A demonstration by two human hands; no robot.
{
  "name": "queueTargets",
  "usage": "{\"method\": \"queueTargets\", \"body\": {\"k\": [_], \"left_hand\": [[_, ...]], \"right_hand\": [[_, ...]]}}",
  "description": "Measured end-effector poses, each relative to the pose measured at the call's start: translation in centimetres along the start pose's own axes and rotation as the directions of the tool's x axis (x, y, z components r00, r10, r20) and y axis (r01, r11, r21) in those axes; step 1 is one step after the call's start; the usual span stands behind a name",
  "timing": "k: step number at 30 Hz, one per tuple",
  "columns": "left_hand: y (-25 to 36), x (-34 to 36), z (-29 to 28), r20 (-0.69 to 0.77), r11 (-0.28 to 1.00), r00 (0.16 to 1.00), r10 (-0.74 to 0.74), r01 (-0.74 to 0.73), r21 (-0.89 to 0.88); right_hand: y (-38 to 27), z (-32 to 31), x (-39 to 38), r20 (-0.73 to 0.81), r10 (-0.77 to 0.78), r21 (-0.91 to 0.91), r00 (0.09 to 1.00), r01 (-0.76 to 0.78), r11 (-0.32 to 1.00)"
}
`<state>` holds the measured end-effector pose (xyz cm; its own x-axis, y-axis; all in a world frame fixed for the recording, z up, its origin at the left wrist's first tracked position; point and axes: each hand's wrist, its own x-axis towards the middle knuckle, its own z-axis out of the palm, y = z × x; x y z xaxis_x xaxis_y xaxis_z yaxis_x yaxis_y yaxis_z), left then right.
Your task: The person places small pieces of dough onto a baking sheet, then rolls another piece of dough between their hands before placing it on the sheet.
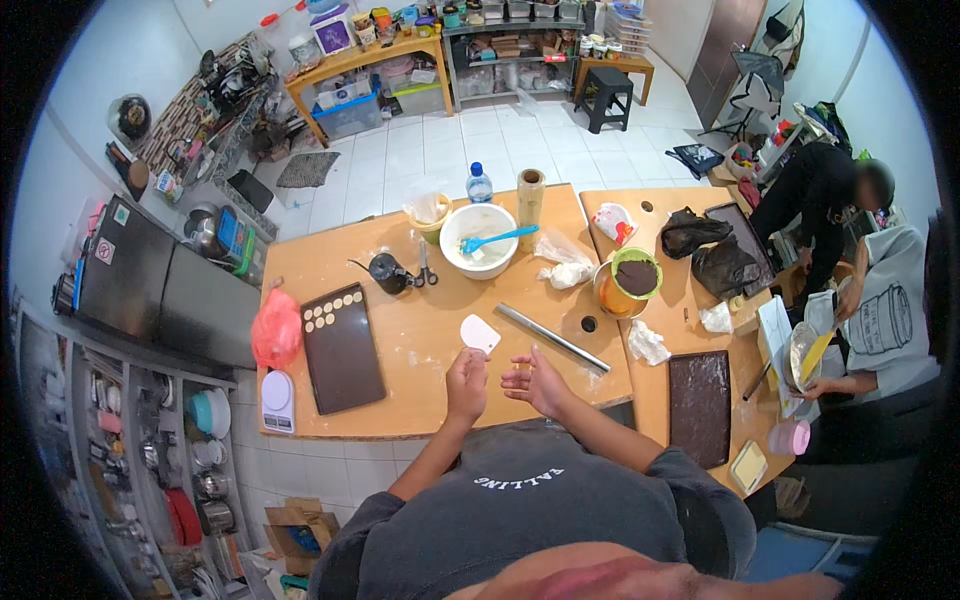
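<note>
My left hand point(467, 385) is closed at the near edge of a white dough scraper point(479, 333), its fingertips gripping the corner. Beside it my right hand point(538, 384) is raised with fingers apart and nothing in them. A metal rolling pin point(553, 338) lies slantwise just beyond my right hand. Farther off stands a white mixing bowl point(478, 216) with a blue spatula point(500, 239) resting in it. To the left, a dark baking tray point(345, 365) carries several small pale dough rounds point(333, 306) at its far end.
Scissors point(427, 262), a black corded device point(388, 272), a roll of film point(530, 198) and a blue-capped bottle point(479, 184) stand farther back. A kitchen scale point(278, 401) and pink bag point(276, 330) sit left. On the right are another tray point(699, 408) and two people, one holding a bowl point(803, 352).
</note>
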<state>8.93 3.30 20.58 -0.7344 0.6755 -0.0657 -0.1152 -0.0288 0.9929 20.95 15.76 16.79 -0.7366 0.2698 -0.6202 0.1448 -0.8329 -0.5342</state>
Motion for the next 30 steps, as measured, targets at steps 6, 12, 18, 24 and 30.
{"method": "queueTargets", "body": {"k": [6, 12, 18, 24, 30], "left_hand": [[1.5, 0.5, -4.0, 0.04, 0.959, 0.972, 0.233, -0.237, 0.155], [6.0, 1.0, -10.7, 0.369, 0.745, 0.885, 0.283, -0.445, 0.496], [8.1, 0.4, -17.4, 0.583, 0.443, 0.724, 0.37, -0.688, 0.574], [5.5, -0.2, -25.3, 0.288, 0.746, 0.906, 0.311, -0.42, 0.517], [0.4, 0.4, -30.2, 0.141, 0.898, 0.902, -0.407, 0.424, -0.119]], "right_hand": [[2.3, 5.1, 2.3, 0.144, 0.047, 0.12, 0.989, -0.064, 0.991], [4.8, 11.2, 5.2, 0.185, 0.018, 0.212, 0.982, -0.058, 0.975], [6.7, 19.7, 5.3, 0.091, 0.018, 0.437, 0.996, -0.056, 0.898], [11.4, 19.2, 9.5, 0.298, -0.139, 0.446, 0.945, -0.009, 0.895], [12.6, 25.0, 8.5, -0.044, -0.392, -0.165, 0.919, 0.38, 0.91]]}}
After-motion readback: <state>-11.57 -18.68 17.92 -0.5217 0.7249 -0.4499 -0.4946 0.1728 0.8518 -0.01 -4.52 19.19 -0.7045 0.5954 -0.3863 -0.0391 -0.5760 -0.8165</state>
